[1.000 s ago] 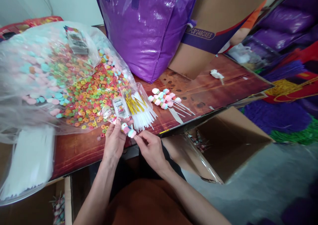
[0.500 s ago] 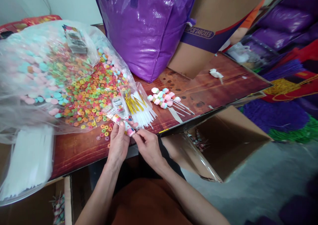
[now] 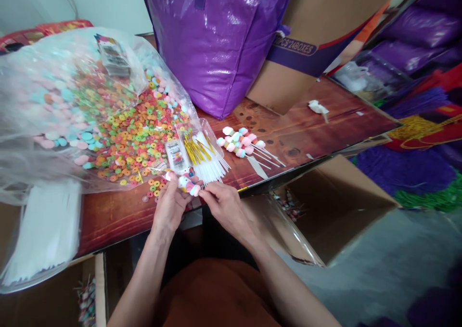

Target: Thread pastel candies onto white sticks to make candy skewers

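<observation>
My left hand is closed around a candy skewer in a clear printed wrapper, with pink and white pieces inside. At the skewer's right end, my right hand pinches the wrapper with thumb and fingers. Just beyond my hands stand a small stack of printed wrappers and a clear tray of gold twist ties. White sticks lie fanned beside the ties. Several marshmallow skewers lie on the table to the right. What my fingertips grip exactly is partly hidden.
A large clear bag of marshmallows and gummy rings spreads over the left of the table. A bundle of white sticks lies near left. Behind stand a purple bag and a carton. An open box sits below right.
The wrapped skewer has tilted flatter and shifted slightly right in my hands. My right hand has moved a little right and up, still pinching its end. The whole view has shifted slightly.
</observation>
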{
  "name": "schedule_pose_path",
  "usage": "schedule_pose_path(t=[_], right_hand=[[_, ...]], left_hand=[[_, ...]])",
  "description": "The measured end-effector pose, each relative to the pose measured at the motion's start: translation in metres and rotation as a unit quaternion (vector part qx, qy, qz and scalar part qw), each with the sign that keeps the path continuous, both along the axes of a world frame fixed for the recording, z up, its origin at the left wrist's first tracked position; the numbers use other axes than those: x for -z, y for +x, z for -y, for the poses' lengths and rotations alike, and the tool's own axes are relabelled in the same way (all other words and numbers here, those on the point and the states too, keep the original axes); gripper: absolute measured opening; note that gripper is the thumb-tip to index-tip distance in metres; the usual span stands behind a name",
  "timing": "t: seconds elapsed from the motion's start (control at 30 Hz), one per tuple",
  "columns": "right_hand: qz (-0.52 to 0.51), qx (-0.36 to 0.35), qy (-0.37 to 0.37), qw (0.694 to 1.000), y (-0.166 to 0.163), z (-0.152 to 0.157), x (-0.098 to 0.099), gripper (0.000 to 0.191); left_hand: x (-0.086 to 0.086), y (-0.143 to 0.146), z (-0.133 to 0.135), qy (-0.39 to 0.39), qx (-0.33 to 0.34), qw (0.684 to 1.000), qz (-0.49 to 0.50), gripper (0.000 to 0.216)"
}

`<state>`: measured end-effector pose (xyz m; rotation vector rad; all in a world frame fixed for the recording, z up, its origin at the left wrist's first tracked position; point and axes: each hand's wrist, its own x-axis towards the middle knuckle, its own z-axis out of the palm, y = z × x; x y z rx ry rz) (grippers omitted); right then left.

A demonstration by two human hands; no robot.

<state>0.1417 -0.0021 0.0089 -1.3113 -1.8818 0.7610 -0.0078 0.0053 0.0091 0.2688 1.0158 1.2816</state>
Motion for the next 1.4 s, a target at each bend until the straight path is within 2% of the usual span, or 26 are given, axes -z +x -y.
schedule_pose_path(t=[0.17, 0.33, 0.57, 0.8, 0.87, 0.97, 1.07, 1.2, 1.3, 1.4], right_hand=[[0.021, -0.009, -0.003, 1.000, 0.003, -0.002, -0.001, 0.028], [0.046, -0.047, -0.041, 0.997, 0.009, -0.006, -0.013, 0.030], [0.044, -0.059, -0.067, 0.995, 0.012, -0.006, -0.024, 0.032], [0.101, -0.040, -0.026, 0.994, 0.011, -0.003, -0.022, 0.028], [0.108, -0.031, -0.013, 0.994, 0.007, 0.000, -0.019, 0.027], [0.095, -0.009, 0.007, 0.995, 0.000, 0.003, -0.012, 0.027], [0.069, 0.021, 0.033, 0.997, -0.011, 0.005, 0.000, 0.028], [0.066, 0.080, 0.049, 0.993, -0.029, 0.002, 0.016, 0.032], [0.060, 0.109, 0.035, 0.992, -0.035, 0.004, 0.014, 0.027], [0.053, 0.067, 0.011, 0.996, -0.027, 0.011, 0.001, 0.030]], left_hand=[[0.002, -0.006, 0.000, -0.011, 0.036, 0.999, -0.025, 0.038], [0.004, -0.017, -0.003, -0.037, 0.082, 0.995, -0.037, 0.041], [0.009, -0.030, -0.005, -0.061, 0.143, 0.987, -0.039, 0.042], [0.005, -0.039, -0.007, -0.053, 0.199, 0.976, -0.071, 0.048], [0.004, -0.037, -0.007, -0.050, 0.188, 0.978, -0.070, 0.046], [0.002, -0.029, -0.005, -0.031, 0.135, 0.989, -0.056, 0.041], [0.002, -0.015, 0.000, -0.007, 0.093, 0.995, -0.041, 0.042], [0.002, 0.000, 0.006, 0.009, 0.071, 0.997, -0.032, 0.040], [0.002, 0.000, 0.006, 0.021, 0.044, 0.998, -0.027, 0.040], [0.000, -0.006, 0.004, 0.040, 0.004, 0.999, -0.031, 0.038]])
